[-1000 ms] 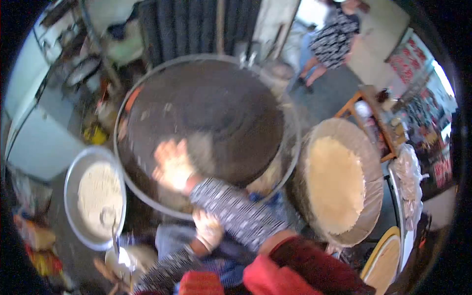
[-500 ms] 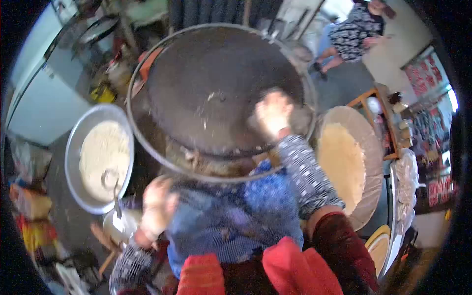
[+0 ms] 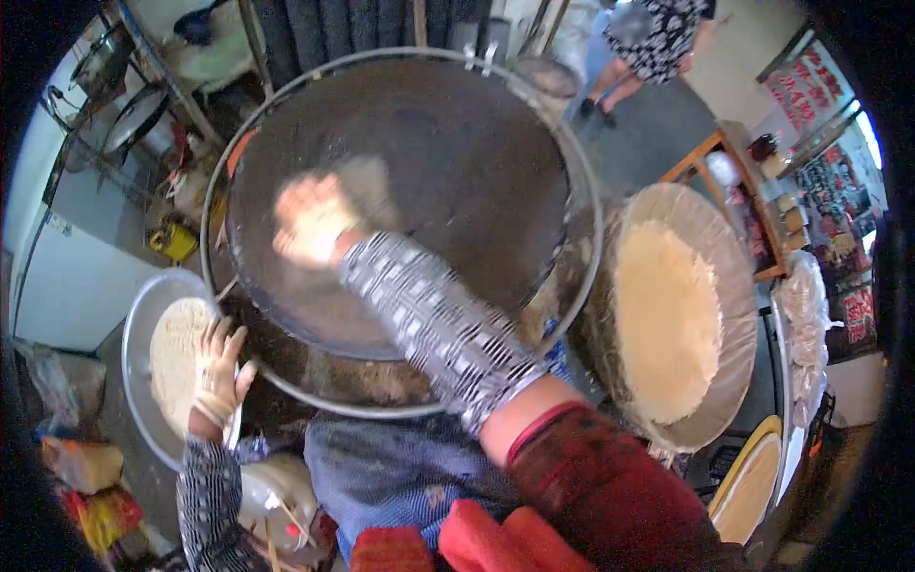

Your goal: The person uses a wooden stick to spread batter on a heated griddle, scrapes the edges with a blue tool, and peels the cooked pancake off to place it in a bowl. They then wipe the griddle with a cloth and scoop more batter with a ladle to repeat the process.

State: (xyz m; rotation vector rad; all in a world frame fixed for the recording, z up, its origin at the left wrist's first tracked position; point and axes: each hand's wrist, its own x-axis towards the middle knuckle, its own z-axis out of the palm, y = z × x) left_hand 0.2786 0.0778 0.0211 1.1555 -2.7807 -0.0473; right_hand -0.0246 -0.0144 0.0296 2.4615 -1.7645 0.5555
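Observation:
Across the left part of a large round dark griddle [image 3: 457, 162] reaches my right hand [image 3: 313, 219], blurred by motion. A pale, smeared patch shows beside its fingers; whether the hand holds it cannot be made out. My left hand [image 3: 219, 370] is over the right rim of a metal basin [image 3: 139, 357] of pale batter [image 3: 175, 353], fingers spread and nothing visible in them. Both forearms wear black-and-white patterned sleeves.
Right of the griddle, a lined round basket [image 3: 739, 324] holds a stack of thin flat cakes [image 3: 667, 324]. A metal ring [image 3: 593, 238] surrounds the griddle. A white pot [image 3: 276, 486] stands at lower left. Another person [image 3: 658, 43] is at the upper right.
My right hand has swept from the griddle's right side to its left. My left hand has moved left and up to the batter basin. The view has shifted slightly.

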